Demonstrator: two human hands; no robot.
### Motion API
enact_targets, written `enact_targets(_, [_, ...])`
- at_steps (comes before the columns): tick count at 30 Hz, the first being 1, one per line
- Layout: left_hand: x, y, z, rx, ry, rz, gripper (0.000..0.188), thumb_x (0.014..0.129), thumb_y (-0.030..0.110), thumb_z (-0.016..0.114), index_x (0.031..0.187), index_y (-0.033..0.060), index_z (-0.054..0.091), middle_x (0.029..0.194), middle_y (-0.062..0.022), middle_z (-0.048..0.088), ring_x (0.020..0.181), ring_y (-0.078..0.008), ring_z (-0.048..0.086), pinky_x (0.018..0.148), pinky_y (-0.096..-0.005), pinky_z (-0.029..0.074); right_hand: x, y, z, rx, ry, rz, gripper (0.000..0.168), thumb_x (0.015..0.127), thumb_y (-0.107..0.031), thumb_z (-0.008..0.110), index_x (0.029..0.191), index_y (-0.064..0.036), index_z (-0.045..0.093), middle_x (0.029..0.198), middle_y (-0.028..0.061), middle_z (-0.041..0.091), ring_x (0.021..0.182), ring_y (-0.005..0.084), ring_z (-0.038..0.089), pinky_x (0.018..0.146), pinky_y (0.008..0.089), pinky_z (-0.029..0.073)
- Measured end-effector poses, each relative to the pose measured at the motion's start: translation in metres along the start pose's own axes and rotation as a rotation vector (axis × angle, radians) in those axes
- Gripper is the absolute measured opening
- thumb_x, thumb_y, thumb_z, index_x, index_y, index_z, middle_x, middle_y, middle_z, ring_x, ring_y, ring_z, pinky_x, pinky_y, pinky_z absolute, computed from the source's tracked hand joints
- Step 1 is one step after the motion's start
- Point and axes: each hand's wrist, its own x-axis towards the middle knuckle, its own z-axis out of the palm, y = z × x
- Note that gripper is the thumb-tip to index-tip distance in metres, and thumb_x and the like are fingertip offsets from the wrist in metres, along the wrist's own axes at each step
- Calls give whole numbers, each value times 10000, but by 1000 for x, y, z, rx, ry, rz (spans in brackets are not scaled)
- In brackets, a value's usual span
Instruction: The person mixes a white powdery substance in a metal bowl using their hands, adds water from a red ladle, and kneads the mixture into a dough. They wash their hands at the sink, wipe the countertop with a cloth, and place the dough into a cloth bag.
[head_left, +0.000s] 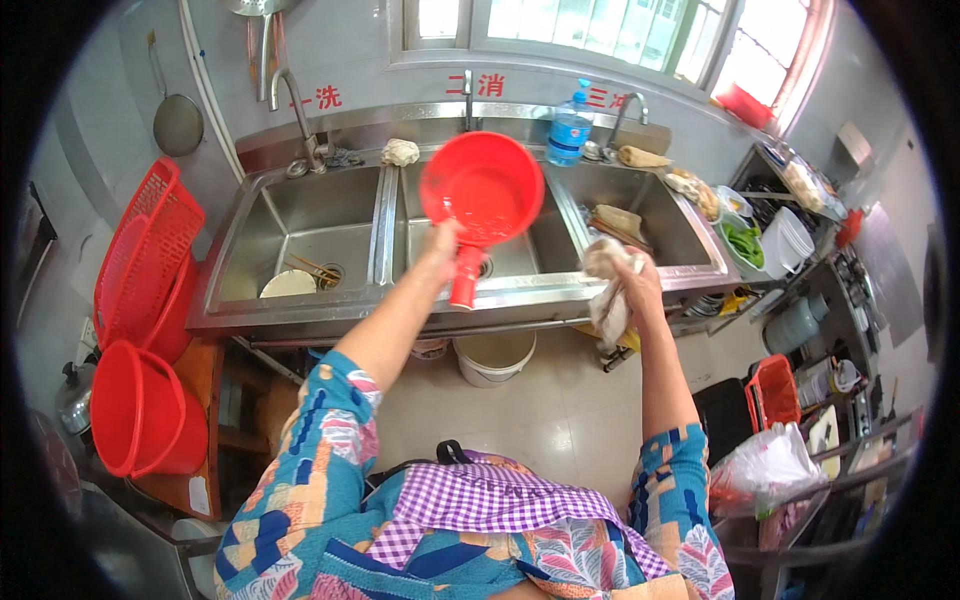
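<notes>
My left hand (444, 247) grips a red plastic water ladle (484, 187) near the joint of bowl and handle, holding it over the middle basin of a stainless steel triple sink (337, 307). The ladle's mouth faces up towards me, with wet-looking glints inside. My right hand (637, 281) is closed on a crumpled, pale, stained cloth (611, 300) that hangs down at the front edge of the right basin. Folded brown cloths (619, 223) lie in that basin. A pale round dish (289, 283) and wooden chopsticks (311, 266) lie by the drain of the left basin.
Gooseneck taps (292, 112) and a blue liquid bottle (568, 131) line the sink's back. Red baskets (139, 262) and a red bucket (150, 412) stand at the left. A white bucket (495, 367) is under the sink. Leafy greens (744, 244) and shelving are at the right.
</notes>
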Motion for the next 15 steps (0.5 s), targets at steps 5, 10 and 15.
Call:
enact_targets(5, [57,32,-70,45,224,28,400,779,86,442,1148,-69,457,920,-233,614,700,-336,648,535,-408,546,54,110,140,-1109,-41,-571,482,788,-166,573,1243,-29,495,1000,212,574,917,344,557,826,474,436])
enact_targets(10, [124,-1,-113,-122,328,-19,382,771,64,473,1136,-51,465,889,-226,608,673,-324,645,500,-400,543,60,56,254,-533,-1054,-467,347,721,-111,597,1061,-42,593,974,194,603,937,364,577,839,431,473])
enact_targets(15, [132,9,-96,-148,469,142,312,862,147,446,1115,-18,525,907,-199,639,662,-270,632,512,-367,525,259,43,255,-504,-674,-492,439,716,-155,642,1148,-103,589,961,176,649,930,310,616,844,407,485])
